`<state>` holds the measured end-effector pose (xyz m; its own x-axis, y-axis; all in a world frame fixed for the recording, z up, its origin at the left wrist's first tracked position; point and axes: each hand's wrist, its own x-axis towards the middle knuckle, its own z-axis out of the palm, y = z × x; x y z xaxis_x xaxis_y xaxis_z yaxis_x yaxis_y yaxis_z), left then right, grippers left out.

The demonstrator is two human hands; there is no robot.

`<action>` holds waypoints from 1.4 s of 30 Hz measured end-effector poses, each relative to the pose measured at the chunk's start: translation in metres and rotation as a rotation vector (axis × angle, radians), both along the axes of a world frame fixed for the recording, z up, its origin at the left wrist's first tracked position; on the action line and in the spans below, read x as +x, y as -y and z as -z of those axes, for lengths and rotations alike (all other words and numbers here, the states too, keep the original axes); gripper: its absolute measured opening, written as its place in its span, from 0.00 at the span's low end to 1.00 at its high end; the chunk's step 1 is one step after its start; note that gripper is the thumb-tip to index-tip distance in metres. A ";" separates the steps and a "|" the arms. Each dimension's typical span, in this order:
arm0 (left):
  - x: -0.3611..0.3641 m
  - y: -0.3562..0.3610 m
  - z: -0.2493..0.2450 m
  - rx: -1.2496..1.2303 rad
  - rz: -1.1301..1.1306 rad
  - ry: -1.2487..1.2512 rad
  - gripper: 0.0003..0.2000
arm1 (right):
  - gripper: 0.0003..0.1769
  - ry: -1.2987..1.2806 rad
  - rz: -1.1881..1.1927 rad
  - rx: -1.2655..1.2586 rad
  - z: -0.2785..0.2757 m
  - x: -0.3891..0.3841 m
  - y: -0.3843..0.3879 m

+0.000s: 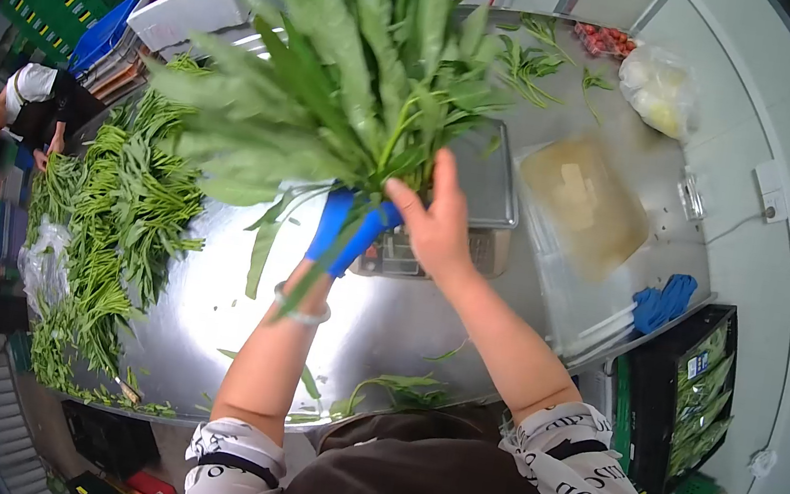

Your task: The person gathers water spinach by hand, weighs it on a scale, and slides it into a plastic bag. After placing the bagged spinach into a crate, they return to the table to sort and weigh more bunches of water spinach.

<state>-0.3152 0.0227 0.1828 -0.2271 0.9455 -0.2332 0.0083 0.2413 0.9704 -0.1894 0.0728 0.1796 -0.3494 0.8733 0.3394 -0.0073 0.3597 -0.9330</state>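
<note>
With the right hand [436, 228] clasping the stem end of the bushy bunch of long green leaves [337, 87] and the left hand [325, 255] gripping unseen behind a blue band [362, 227], the bunch is hovering above the shiny steel table [204, 311], its drooping outer stalks probably working loose to drop

The bunch of greens [337, 87] hangs over the worktop's [384, 326] middle, before the scale [482, 199], with a heap of greens [118, 208] along its left edge and a bag [657, 92] at its far right corner.
</note>
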 end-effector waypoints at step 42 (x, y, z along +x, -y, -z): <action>0.014 0.013 0.155 -0.221 -0.381 0.228 0.21 | 0.15 1.616 0.223 0.313 0.259 0.345 -0.106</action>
